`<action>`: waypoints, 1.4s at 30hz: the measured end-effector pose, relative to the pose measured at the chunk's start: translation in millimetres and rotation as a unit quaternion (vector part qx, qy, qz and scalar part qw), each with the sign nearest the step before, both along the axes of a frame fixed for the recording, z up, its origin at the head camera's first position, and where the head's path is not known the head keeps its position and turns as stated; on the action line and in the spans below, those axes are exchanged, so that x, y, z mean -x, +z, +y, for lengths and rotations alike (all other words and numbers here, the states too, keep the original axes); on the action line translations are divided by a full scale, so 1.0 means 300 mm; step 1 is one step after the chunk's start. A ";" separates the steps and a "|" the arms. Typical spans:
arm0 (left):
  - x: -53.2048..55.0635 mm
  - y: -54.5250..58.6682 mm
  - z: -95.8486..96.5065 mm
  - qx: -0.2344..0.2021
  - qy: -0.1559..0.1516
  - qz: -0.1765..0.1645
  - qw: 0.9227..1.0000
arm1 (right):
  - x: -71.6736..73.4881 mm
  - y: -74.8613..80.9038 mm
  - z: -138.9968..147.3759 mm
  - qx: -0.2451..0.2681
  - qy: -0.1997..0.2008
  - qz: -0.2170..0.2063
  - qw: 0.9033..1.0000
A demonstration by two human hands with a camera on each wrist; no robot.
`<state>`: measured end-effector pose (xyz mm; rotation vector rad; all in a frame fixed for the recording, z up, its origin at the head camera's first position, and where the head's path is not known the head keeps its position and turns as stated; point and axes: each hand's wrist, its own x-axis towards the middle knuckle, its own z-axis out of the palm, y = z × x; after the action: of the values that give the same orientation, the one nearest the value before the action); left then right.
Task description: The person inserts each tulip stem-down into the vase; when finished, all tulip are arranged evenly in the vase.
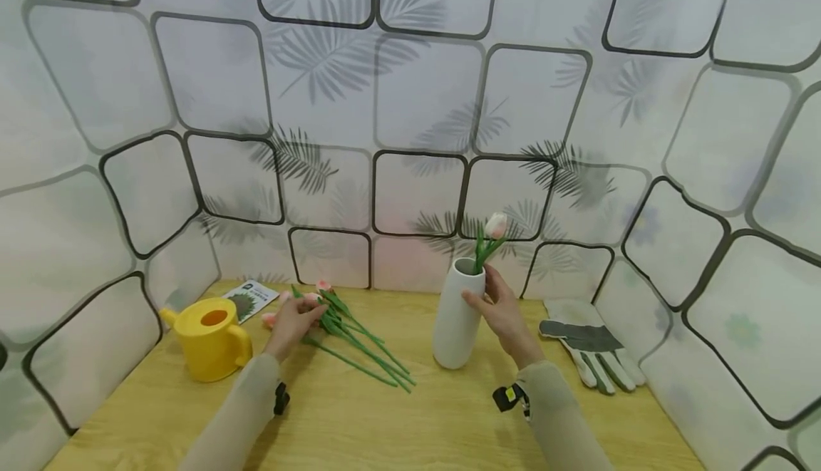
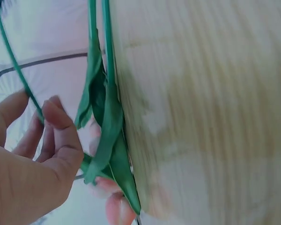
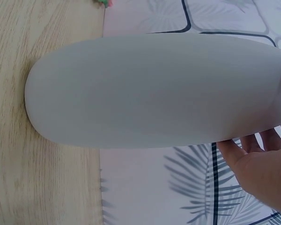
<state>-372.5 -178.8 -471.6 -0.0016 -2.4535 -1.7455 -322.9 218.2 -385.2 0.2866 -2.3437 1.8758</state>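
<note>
Left hand (image 1: pixel 298 325): grip pinching one green tulip stem (image 2: pixel 13 61), beside loose pink tulips (image 1: pixel 331 320) on the table (image 1: pixel 385 435); right hand (image 1: pixel 504 316): grip curled about the white vase (image 1: pixel 454 325) near its top; one pale tulip (image 1: pixel 496 226) in the vase; handling, as judged: draw the stem out singly, clear of neighbouring leaves (image 2: pixel 108 133), with the vase held steady.

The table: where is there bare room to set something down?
The table is barest at the front, between the sleeves. A smaller patch lies farther back, between the flowers and the vase. Crowded: the left, where the watering can, packet, flowers and left hand bunch together.
</note>
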 end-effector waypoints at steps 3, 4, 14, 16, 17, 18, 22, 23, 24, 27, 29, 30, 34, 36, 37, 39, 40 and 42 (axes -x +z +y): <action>0.001 0.016 0.012 -0.032 0.022 0.008 0.999 | 0.001 0.005 0.001 0.001 -0.002 0.005 1.000; 0.000 0.018 0.014 -0.038 0.027 0.010 0.999 | 0.000 0.005 0.000 0.001 -0.002 0.003 1.000; -0.001 0.031 0.032 -0.082 0.049 0.036 0.995 | 0.003 0.002 -0.002 0.000 -0.001 0.006 1.000; 0.001 0.033 0.034 -0.090 0.054 0.038 0.994 | 0.005 0.001 -0.001 -0.001 0.001 0.006 1.000; 0.001 0.034 0.036 -0.091 0.056 0.037 0.994 | 0.005 0.001 -0.001 -0.001 0.002 0.005 1.000; 0.000 0.036 0.037 -0.094 0.058 0.037 0.993 | 0.005 0.000 0.000 -0.002 0.003 0.004 1.000; -0.002 0.046 0.048 -0.109 0.055 0.043 0.992 | 0.003 0.000 0.001 -0.001 0.005 0.006 1.000; -0.001 0.050 0.051 -0.111 0.053 0.049 0.991 | 0.003 0.001 0.001 -0.001 0.005 0.008 1.000; 0.000 0.053 0.055 -0.117 0.052 0.053 0.990 | 0.004 0.002 0.001 -0.001 0.005 0.010 1.000; 0.003 0.065 0.067 -0.134 0.054 0.060 0.988 | 0.004 0.003 0.001 0.000 0.004 0.010 1.000; 0.004 0.072 0.075 -0.147 0.058 0.062 0.985 | 0.002 0.003 0.001 -0.001 0.004 0.007 1.000; 0.004 0.077 0.080 -0.155 0.061 0.061 0.984 | 0.001 0.003 0.001 0.000 0.003 0.006 1.000; -0.002 0.101 0.098 -0.172 0.062 0.076 0.980 | 0.001 0.003 0.001 0.001 0.001 0.007 1.000; -0.005 0.114 0.107 -0.177 0.062 0.085 0.979 | 0.003 0.001 0.001 0.001 0.001 0.009 1.000; -0.007 0.121 0.111 -0.180 0.060 0.089 0.978 | 0.004 0.000 0.001 0.001 0.001 0.009 1.000; -0.008 0.131 0.120 -0.185 0.059 0.095 0.976 | 0.004 -0.001 0.001 0.003 0.001 0.009 1.000; -0.006 0.134 0.124 -0.189 0.059 0.097 0.975 | 0.004 -0.001 0.001 0.003 0.001 0.009 1.000; -0.006 0.140 0.132 -0.189 0.055 0.101 0.975 | 0.005 -0.004 0.002 0.003 0.002 0.009 1.000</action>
<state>-370.7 -139.2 -429.5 -0.0060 -1.9161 -2.0195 -324.2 218.8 -386.5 0.3056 -2.3272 1.8743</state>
